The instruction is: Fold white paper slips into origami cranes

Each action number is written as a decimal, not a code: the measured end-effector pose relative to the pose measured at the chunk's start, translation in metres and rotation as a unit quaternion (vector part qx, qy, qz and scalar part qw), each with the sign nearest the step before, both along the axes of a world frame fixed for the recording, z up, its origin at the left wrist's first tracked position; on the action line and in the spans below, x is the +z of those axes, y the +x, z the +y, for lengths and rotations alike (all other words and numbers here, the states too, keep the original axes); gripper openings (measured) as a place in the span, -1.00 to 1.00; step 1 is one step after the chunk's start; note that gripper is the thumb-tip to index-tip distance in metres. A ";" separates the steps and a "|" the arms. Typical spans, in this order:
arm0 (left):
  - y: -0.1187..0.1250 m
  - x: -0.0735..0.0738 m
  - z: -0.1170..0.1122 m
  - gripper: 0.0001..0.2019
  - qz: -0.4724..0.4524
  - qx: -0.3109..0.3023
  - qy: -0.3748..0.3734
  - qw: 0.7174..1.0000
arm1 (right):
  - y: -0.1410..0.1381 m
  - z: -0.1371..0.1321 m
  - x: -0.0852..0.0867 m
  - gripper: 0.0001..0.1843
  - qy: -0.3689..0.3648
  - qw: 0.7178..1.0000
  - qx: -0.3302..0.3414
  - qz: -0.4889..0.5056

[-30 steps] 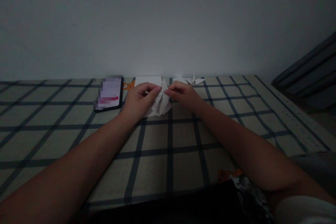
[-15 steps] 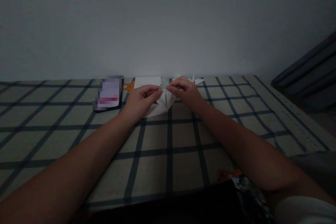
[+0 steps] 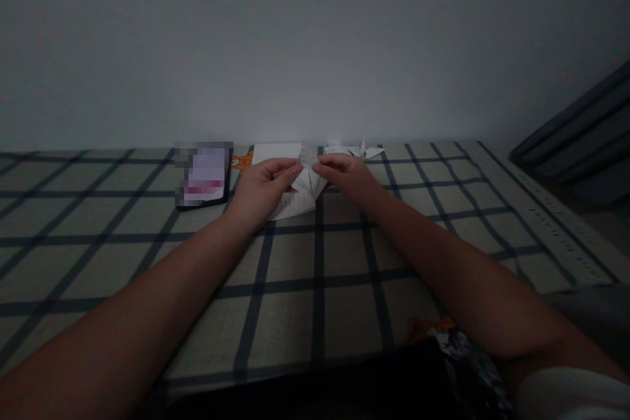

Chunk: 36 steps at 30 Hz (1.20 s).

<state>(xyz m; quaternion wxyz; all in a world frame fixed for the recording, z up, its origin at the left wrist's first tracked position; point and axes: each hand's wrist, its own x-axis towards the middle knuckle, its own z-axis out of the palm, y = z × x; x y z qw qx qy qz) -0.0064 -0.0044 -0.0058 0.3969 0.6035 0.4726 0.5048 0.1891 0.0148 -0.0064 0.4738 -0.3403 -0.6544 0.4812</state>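
A white sheet of paper (image 3: 306,191) with folds and creases in it is between my two hands, low over the checked cloth. My left hand (image 3: 263,185) pinches its left side between thumb and fingers. On the other side, my right hand (image 3: 347,174) pinches the paper near its upper right part. The thumbs point toward each other with a small gap between them, and paper rises in that gap. My fingers hide part of the sheet's edges. Just behind my right hand lie folded white paper pieces (image 3: 363,149) with pointed tips.
A phone (image 3: 204,177) with a lit, blurred screen lies to the left. Flat white paper (image 3: 276,152) lies by the wall (image 3: 315,46), behind my left hand. The checked cloth (image 3: 290,315) covers the surface. Dark folded fabric (image 3: 585,138) hangs at the right.
My right hand has lowered slightly and its fingers have flattened, so more of the folded pieces behind it shows. The paper between the thumbs is spread a little wider. My left hand has barely moved.
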 end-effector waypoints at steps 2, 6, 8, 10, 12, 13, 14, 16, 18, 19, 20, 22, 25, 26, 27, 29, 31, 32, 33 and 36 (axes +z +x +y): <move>0.000 0.000 -0.001 -0.57 0.004 -0.005 0.002 1.000 | 0.001 -0.001 0.001 -0.62 0.024 0.999 -0.020 -0.019; 0.000 0.001 -0.001 -0.60 0.016 -0.011 -0.001 1.000 | 0.003 -0.002 0.002 -0.66 0.077 0.994 -0.046 -0.066; 0.000 0.001 -0.001 -0.61 0.017 -0.016 0.001 1.000 | 0.004 -0.002 0.003 -0.66 0.091 0.991 -0.050 -0.080; 0.001 0.002 -0.001 -0.61 0.009 -0.021 0.000 1.000 | 0.004 -0.002 0.003 -0.66 0.097 0.990 -0.054 -0.089; 0.001 0.002 -0.002 -0.60 0.003 -0.019 -0.004 1.000 | 0.004 -0.002 0.003 -0.66 0.098 0.989 -0.057 -0.093; 0.002 0.002 -0.003 -0.60 0.002 -0.016 -0.005 1.000 | 0.004 -0.002 0.003 -0.66 0.097 0.989 -0.057 -0.094; 0.002 0.003 -0.003 -0.60 0.002 -0.013 -0.006 1.000 | 0.003 -0.002 0.003 -0.66 0.094 0.990 -0.058 -0.092; 0.003 0.004 -0.004 -0.62 0.006 -0.008 -0.007 1.000 | 0.002 -0.003 0.003 -0.66 0.087 0.990 -0.059 -0.090; 0.003 0.005 -0.005 -0.63 0.010 -0.004 -0.005 1.000 | 0.001 -0.004 0.003 -0.66 0.079 0.992 -0.054 -0.086; 0.003 0.006 -0.005 -0.64 0.014 0.000 -0.002 1.000 | 0.001 -0.004 0.003 -0.66 0.074 0.993 -0.048 -0.083; 0.002 0.007 -0.005 -0.66 0.022 0.006 0.003 1.000 | 0.000 -0.004 0.003 -0.66 0.067 0.994 -0.039 -0.077; 0.002 0.010 -0.007 -0.69 0.037 0.013 0.015 0.999 | -0.001 -0.004 0.003 -0.66 0.053 0.997 -0.017 -0.060; 0.002 0.012 -0.009 -0.72 0.054 0.016 0.027 0.998 | -0.001 -0.003 0.002 -0.66 0.042 0.998 -0.003 -0.047; 0.002 0.013 -0.009 -0.73 0.059 0.017 0.029 0.998 | -0.001 -0.003 0.002 -0.66 0.045 0.998 -0.007 -0.048; 0.003 0.013 -0.010 -0.73 0.066 0.020 0.031 0.997 | 0.000 -0.003 0.002 -0.67 0.048 0.998 -0.011 -0.051; 0.002 0.011 -0.010 -0.73 0.080 0.023 0.040 0.996 | 0.000 -0.003 0.002 -0.67 0.053 0.997 -0.018 -0.055; 0.001 0.010 -0.008 -0.72 0.088 0.021 0.052 0.995 | 0.001 -0.004 0.002 -0.67 0.052 0.997 -0.015 -0.053; 0.001 0.009 -0.008 -0.71 0.092 0.019 0.057 0.994 | 0.001 -0.004 0.002 -0.66 0.050 0.997 -0.012 -0.052; 0.000 0.008 -0.007 -0.71 0.096 0.019 0.062 0.993 | 0.001 -0.004 0.002 -0.66 0.047 0.998 -0.009 -0.051; 0.000 0.009 -0.007 -0.71 0.102 0.024 0.071 0.992 | 0.000 -0.003 0.003 -0.67 0.045 0.998 -0.005 -0.051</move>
